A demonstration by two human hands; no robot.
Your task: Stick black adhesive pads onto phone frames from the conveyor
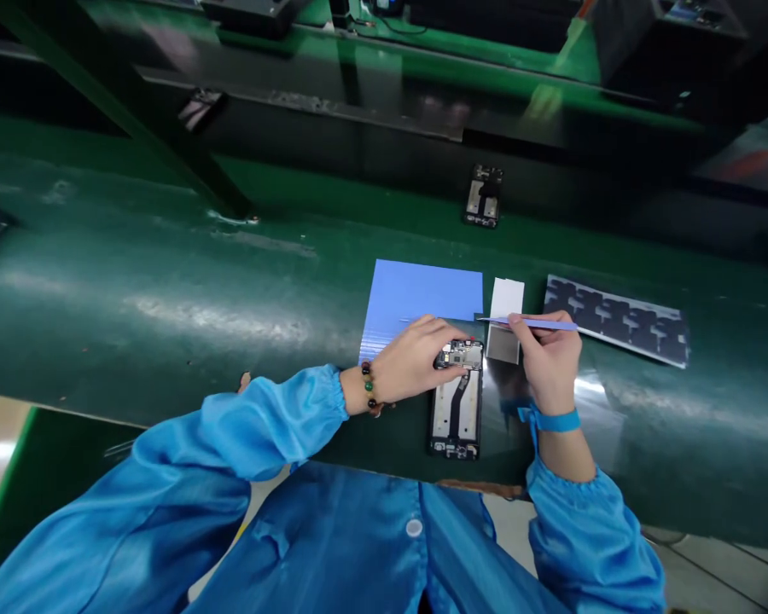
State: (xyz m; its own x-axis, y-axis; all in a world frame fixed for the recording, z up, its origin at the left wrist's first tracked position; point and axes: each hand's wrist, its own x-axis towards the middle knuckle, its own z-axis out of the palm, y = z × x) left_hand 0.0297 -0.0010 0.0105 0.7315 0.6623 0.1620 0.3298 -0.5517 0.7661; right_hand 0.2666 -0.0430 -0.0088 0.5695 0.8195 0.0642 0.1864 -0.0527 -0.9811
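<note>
Green and glossy, the counter point(166, 290) is stretching across the whole view, with dark metal framing and a raised green shelf point(422, 51) running behind it. Near the counter's front edge, an opened phone body point(456, 409) is lying flat with its inner parts facing up and its long side pointing away from the person. The left hand point(416, 362) is resting on the phone's far end, its grip lying loosely over that end with the fingertips pressing down rather than clenching around it. A beaded bracelet point(369, 388) is sitting on that wrist, and a blue sleeve point(256, 426) is covering the arm. The right hand point(547, 358) is hovering just beside the phone on its right, its grip pinching a thin lilac tool point(538, 323) that is lying almost level, its tip pointing left over the far end of the phone. A blue strap point(554, 420) is circling that wrist. Beyond the left hand, a blue sheet point(422, 294) is lying flat, and just beside it on the right a small white and grey strip point(505, 328) is lying, touching the phone's far right corner or nearly so. Further right, a long sheet of dark cut-out pads point(618, 320) is lying at a slight slant. Toward the counter's back edge, well apart from the hands, a second opened phone point(484, 196) is lying alone.
</note>
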